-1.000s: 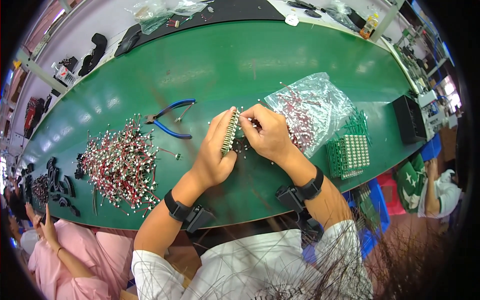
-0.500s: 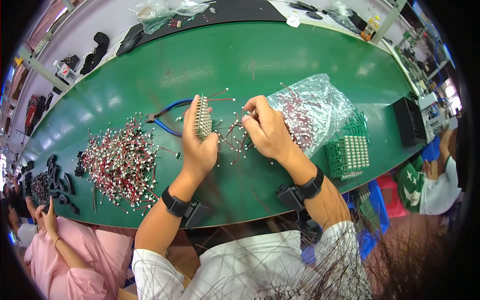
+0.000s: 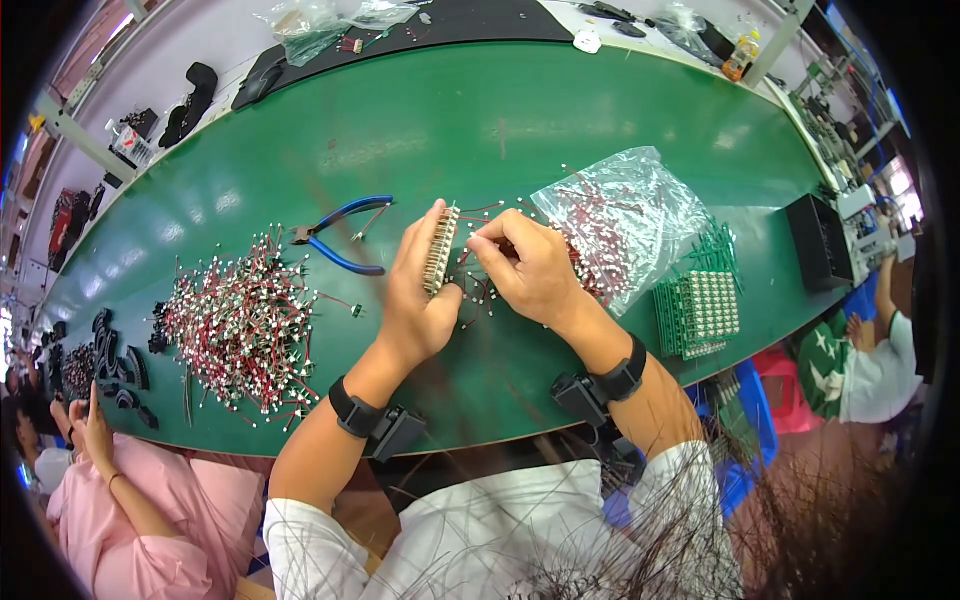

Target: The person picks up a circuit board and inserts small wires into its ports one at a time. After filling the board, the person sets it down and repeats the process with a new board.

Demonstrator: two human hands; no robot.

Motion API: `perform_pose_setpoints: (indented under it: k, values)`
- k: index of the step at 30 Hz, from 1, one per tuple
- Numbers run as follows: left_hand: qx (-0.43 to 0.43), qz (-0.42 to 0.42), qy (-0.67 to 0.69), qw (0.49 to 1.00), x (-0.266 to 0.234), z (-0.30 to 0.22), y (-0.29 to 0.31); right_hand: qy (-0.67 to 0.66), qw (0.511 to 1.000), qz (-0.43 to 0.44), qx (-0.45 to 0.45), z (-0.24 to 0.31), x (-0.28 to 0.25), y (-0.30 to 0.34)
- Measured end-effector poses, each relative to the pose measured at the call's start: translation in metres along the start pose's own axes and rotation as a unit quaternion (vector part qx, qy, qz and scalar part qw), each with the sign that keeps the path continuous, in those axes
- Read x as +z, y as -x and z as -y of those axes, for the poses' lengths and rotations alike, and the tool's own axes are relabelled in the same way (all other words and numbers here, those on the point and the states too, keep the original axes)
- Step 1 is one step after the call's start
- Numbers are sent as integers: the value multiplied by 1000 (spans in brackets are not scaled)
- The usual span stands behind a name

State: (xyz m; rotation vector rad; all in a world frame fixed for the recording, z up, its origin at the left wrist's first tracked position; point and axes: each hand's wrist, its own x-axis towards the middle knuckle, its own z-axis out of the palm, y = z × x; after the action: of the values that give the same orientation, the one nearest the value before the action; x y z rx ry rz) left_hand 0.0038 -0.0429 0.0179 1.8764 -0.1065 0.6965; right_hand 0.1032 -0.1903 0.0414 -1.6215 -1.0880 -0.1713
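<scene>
Upright on its edge, a circuit board panel (image 3: 441, 250) with rows of small pale parts is gripped in my left hand (image 3: 415, 295), fingers behind it and thumb at its lower edge. My right hand (image 3: 530, 262) is pinched close to the panel's right side; whatever is between its fingertips is too small to make out. Short red wires with white connectors (image 3: 490, 290) lie under and around the right hand. Just beyond that hand, a clear plastic bag (image 3: 650, 210) spills more of these wires. Blue-handled cutters (image 3: 345, 268) lie open to the left of my left hand.
A big heap of wired connectors (image 3: 240, 325) spreads at the left. Stacked green panels (image 3: 697, 312) stand at the right, near a black bin (image 3: 818, 240). Black curved pieces (image 3: 120, 365) lie far left, by a person in pink (image 3: 150, 510). Another person's sleeve (image 3: 880, 360) shows at right.
My left hand has moved right with the panel, now turned more edge-on and away from the cutters. My right hand has shifted slightly left, its fingertips nearer the panel.
</scene>
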Motion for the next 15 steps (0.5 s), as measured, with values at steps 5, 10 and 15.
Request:
perform_pose_setpoints:
  k: [5,10,15]
  values:
    - [17,22,-26,999,1,-7,0,25,999,-5,-27,1,0,-2]
    - [4,44,-42,998,1,-18,-2,25,998,-31,-50,0,2,-3]
    - [21,59,-52,997,2,-16,-2,42,998,-23,-48,-1,1,-2]
